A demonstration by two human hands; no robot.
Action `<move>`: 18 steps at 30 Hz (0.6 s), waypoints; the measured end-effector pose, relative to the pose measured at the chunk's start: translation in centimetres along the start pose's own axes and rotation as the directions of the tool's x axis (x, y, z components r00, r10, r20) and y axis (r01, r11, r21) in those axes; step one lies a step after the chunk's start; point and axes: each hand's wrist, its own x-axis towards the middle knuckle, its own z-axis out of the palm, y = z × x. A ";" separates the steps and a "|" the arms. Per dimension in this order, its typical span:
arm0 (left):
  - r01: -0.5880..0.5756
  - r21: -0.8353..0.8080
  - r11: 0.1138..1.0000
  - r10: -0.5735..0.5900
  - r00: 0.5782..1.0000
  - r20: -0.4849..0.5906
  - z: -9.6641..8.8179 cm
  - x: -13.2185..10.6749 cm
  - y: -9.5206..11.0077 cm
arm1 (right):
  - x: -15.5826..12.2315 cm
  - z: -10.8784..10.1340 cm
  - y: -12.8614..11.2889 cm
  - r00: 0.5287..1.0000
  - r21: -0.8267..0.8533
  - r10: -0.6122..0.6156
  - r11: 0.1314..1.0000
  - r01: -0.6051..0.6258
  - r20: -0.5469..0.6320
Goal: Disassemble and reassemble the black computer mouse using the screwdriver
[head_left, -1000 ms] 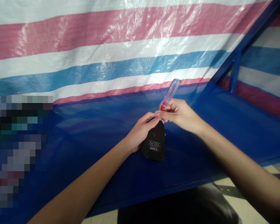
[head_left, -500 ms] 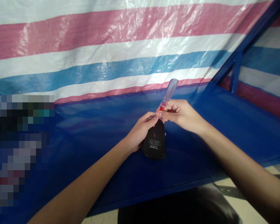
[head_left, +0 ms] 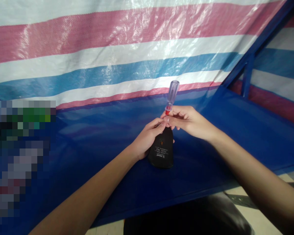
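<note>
A black computer mouse (head_left: 161, 153) is turned underside up, its printed label and sensor window showing. My left hand (head_left: 148, 137) grips it along its left side, with the thumb near its far end. In my right hand (head_left: 183, 120) is a screwdriver (head_left: 172, 93) with a clear purplish handle and a red collar, pinched just below the collar. The handle points up and away, nearly upright. Its tip is hidden behind my fingers at the far end of the mouse, where both hands meet.
The blue table (head_left: 100, 156) lies beneath, with its near edge before my lap. Behind it hangs a striped plastic sheet (head_left: 112, 32). A blue metal frame bar (head_left: 250, 58) slants at the right. A pixelated patch covers the left side.
The screwdriver handle has swung left and stands more upright. My right fingers have shifted slightly left, and the mouse has tilted a little. My left hand stays nearly in place.
</note>
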 end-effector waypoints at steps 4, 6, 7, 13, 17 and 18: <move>0.013 0.004 1.000 -0.013 1.000 -0.006 0.1 0.0 0.1 | 0.1 0.0 0.0 0.998 -0.005 0.023 1.000 -0.023 -0.063; 0.000 -0.001 1.000 0.000 1.000 -0.009 0.1 -0.1 0.1 | 0.1 0.1 0.2 0.994 -0.001 0.029 1.000 -0.029 -0.107; -0.006 -0.002 1.000 0.006 1.000 -0.010 0.1 -0.1 0.1 | 0.2 0.1 0.4 0.991 -0.005 0.028 1.000 -0.029 -0.129; 0.005 0.009 1.000 -0.005 1.000 0.003 0.1 -0.1 0.0 | 0.2 0.1 0.6 0.993 -0.009 0.039 0.999 -0.040 -0.110; -0.003 0.001 1.000 0.003 1.000 0.011 0.0 0.0 -0.1 | 0.0 -0.1 0.1 1.000 0.022 0.029 0.999 -0.028 -0.011; -0.005 -0.003 1.000 0.005 1.000 0.016 0.0 0.0 -0.1 | 0.0 -0.2 0.0 1.000 0.019 0.023 1.000 -0.023 0.008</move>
